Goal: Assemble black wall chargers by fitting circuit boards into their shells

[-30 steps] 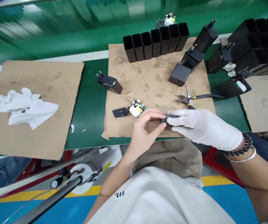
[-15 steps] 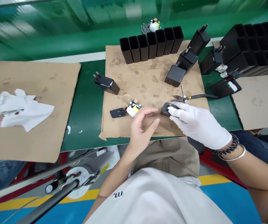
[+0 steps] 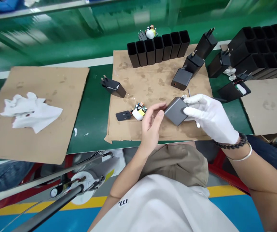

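In my white-gloved right hand (image 3: 208, 114) is a black power adapter (image 3: 176, 111), tilted above the cardboard and pinched between thumb and fingers. My bare left hand (image 3: 152, 124) is cupped at the adapter's left edge, thumb and fingers apart; whether it touches is hard to tell. Left of that hand lie a small circuit board (image 3: 138, 111) with white and yellow parts and a flat black plug cover (image 3: 123, 115) beside it. Behind the gloved hand, cutting pliers are mostly hidden, with a dark handle (image 3: 219, 100) showing.
Several empty black cases (image 3: 150, 53) stand in a row at the back of the cardboard sheet (image 3: 148, 87). Another adapter (image 3: 113, 87) lies at left, and more (image 3: 182, 79) at right. Many cases (image 3: 256, 58) are stacked far right. White gloves (image 3: 29, 109) rest on the left cardboard.
My right hand has lifted the adapter off the cardboard and tipped it so a broad face shows. My left hand has moved slightly right, up to its edge.
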The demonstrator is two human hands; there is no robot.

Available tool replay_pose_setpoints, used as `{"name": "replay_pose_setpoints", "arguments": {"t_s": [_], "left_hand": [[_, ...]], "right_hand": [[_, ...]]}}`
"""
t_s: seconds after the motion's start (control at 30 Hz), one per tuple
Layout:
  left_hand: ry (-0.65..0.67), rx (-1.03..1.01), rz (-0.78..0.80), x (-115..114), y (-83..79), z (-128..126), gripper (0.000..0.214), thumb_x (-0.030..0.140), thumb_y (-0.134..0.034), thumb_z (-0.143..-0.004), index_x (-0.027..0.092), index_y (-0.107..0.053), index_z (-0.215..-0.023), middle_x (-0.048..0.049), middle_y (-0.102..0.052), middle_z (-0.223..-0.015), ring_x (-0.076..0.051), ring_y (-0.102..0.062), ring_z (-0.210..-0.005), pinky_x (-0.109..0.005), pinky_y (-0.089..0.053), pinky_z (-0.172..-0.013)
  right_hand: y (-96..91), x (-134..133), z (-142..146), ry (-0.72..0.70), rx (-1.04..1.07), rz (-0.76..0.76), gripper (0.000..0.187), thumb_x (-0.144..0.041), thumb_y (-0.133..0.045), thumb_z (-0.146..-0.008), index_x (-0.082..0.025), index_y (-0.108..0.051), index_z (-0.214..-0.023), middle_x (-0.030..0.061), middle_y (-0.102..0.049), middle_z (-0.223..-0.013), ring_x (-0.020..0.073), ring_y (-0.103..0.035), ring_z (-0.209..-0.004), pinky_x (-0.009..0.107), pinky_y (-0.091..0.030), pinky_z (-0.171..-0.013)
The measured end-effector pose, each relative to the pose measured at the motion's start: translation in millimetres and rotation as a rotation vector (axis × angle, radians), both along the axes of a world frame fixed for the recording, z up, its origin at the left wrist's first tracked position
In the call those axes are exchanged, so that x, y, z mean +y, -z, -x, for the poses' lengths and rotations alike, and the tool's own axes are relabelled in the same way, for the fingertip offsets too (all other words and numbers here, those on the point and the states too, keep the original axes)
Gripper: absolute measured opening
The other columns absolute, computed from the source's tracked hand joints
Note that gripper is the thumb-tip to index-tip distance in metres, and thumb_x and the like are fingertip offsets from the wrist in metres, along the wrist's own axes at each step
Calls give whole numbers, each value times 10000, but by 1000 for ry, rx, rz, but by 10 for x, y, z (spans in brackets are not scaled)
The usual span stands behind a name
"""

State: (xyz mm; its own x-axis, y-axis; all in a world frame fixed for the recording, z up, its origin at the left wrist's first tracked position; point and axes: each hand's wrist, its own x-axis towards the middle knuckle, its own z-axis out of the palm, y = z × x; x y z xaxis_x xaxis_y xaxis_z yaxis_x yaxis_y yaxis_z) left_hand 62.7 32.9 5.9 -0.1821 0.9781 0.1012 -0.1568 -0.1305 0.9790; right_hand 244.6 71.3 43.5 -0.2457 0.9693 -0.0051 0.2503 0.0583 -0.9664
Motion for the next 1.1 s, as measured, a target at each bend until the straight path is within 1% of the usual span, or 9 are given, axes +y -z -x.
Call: {"name": "replay_pose_setpoints", "arguments": {"t_s": [0.07,0.13,0.33,0.47,0.57,0.73,0.93,1.0,1.1], "left_hand": [[-78,11,-27,-74,-13,26,209,412,-694,-968,231,-736,-1064,-40,-768,-1088,-174,-735,-1048,-290,-572,-958],[-101,37,-53,-126,-40,82,179,387,-697,-971,227,-743,-1034,-34,-768,-1025,-158,-742,-986,-273,-578,-918],[-123,234,-108,-96,-169,436,102,305,-712,-948,216,-761,-958,-32,-756,-932,-156,-730,-924,-275,-579,-889],[-157,235,-106,13,-242,703,65,274,-753,-887,216,-764,-915,-22,-752,-910,-167,-739,-897,-271,-588,-829],[-139,237,-90,133,-318,895,55,236,-751,-860,218,-768,-909,-18,-750,-905,-164,-726,-885,-270,-584,-832],[-81,330,-105,549,-519,1204,60,224,-744,-835,234,-779,-884,-35,-753,-903,-181,-705,-873,-291,-607,-818],[16,247,26,1385,-659,1477,58,154,-731,-824,211,-735,-815,-49,-737,-849,-206,-740,-867,-364,-654,-831],[-7,216,64,1639,-681,1521,84,113,-722,-819,193,-713,-795,-42,-716,-798,-194,-739,-807,-386,-650,-858],[9,125,156,1871,-720,1571,98,99,-735,-796,186,-694,-779,-56,-709,-787,-186,-728,-782,-387,-636,-901]], "right_hand": [[-28,20,15,-52,218,213,280,-421,-588,-965,-240,-723,-1130,43,-772,-1245,243,-784,-1037,432,-699,-827],[-57,13,20,-125,306,319,362,-401,-429,-1034,-248,-730,-1164,36,-772,-1249,210,-769,-1101,400,-686,-876],[-89,-53,-31,-77,243,249,391,-350,-375,-1069,-245,-746,-1138,46,-780,-1236,192,-739,-1190,348,-675,-882],[-110,-50,8,-110,416,373,418,-360,-349,-1085,-272,-750,-1164,9,-751,-1306,170,-680,-1292,365,-629,-1008],[-141,-38,85,-133,464,375,437,-348,-327,-1087,-305,-744,-1214,-30,-710,-1375,161,-629,-1354,376,-584,-1080],[-159,3,165,-113,437,316,393,-393,-395,-1068,-323,-767,-1175,-34,-704,-1380,177,-657,-1317,370,-589,-1076],[-147,91,190,-130,190,76,464,-416,-319,-1091,-272,-723,-1268,40,-706,-1391,224,-689,-1286,437,-651,-1002],[-134,133,175,-70,132,18,397,-450,-405,-1075,-255,-714,-1232,70,-754,-1295,246,-726,-1220,434,-671,-957],[-85,205,133,77,60,-90,303,-452,-704,-935,-249,-665,-1156,65,-793,-1145,254,-783,-1061,396,-690,-866]]}}
